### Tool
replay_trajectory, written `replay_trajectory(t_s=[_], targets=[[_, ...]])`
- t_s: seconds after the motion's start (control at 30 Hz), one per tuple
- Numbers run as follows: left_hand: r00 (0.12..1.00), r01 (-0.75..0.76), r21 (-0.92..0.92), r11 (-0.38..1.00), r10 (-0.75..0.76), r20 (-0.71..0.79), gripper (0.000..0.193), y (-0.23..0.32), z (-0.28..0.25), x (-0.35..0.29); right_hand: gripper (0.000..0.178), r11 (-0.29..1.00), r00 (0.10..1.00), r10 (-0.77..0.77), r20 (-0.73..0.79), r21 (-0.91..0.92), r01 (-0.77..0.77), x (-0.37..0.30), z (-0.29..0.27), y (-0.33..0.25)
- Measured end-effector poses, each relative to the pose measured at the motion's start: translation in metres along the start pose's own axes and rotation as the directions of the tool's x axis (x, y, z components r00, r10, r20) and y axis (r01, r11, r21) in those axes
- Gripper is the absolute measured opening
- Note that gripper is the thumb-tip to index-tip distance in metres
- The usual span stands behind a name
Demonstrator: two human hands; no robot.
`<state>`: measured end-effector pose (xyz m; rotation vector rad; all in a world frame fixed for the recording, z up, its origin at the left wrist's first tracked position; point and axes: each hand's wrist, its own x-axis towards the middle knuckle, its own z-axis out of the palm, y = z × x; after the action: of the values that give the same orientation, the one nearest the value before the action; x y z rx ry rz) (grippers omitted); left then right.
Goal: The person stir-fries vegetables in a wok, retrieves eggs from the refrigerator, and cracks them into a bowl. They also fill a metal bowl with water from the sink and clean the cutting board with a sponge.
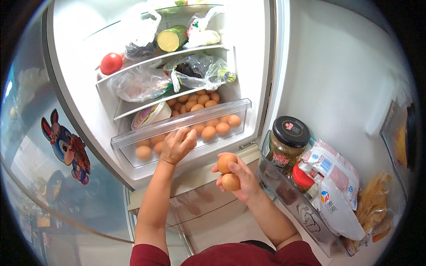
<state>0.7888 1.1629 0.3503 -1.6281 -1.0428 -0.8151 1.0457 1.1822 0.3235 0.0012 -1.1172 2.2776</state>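
Note:
My right hand (242, 179) holds two brown eggs (228, 172) in front of the open fridge, one stacked above the other. My left hand (177, 144) rests on the front wall of a clear plastic drawer (133, 139), fingers curled over its rim. Whether it grips an egg I cannot tell. The drawer holds several brown eggs (208, 132) and a bowl covered with film (151, 115).
Shelves above carry a tomato (111, 63), a cut zucchini (172, 38) and bagged vegetables (195, 71). The open door's shelf (284, 188) at right holds a dark-lidded jar (288, 142), a red-capped bottle (301, 178) and white bags (337, 186). A cartoon rabbit magnet (66, 146) sits on the left door.

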Motion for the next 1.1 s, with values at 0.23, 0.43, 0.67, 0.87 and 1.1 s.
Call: replay_trajectory(t_s=[0.23, 0.43, 0.67, 0.87, 1.1], targets=[[0.999, 0.027, 0.017, 0.999, -0.027, -0.022, 0.031, -0.024, 0.026, 0.009, 0.048, 1.0, 0.999, 0.012, 0.032, -0.015, -0.012, 0.011, -0.009, 0.003], [0.994, 0.107, 0.108, 0.988, -0.107, 0.0, 0.031, -0.052, 0.057, 0.0, 0.046, 1.0, 1.0, 0.005, 0.021, -0.018, -0.004, 0.011, -0.016, 0.004], [0.988, 0.154, 0.107, 0.982, -0.151, -0.029, 0.034, -0.068, 0.073, -0.007, 0.049, 0.999, 0.998, 0.043, -0.037, -0.017, -0.043, 0.004, -0.017, 0.012], [0.979, 0.202, 0.08, 0.976, -0.202, -0.008, 0.036, -0.062, 0.073, -0.007, 0.049, 0.992, 0.997, 0.075, -0.016, 0.102, -0.073, -0.014, -0.011, 0.023], [0.895, 0.441, -0.061, 0.896, -0.444, -0.051, 0.033, -0.044, 0.06, -0.003, 0.047, 0.954, 0.99, 0.137, -0.025, 0.274, -0.125, -0.066, -0.007, 0.035]])
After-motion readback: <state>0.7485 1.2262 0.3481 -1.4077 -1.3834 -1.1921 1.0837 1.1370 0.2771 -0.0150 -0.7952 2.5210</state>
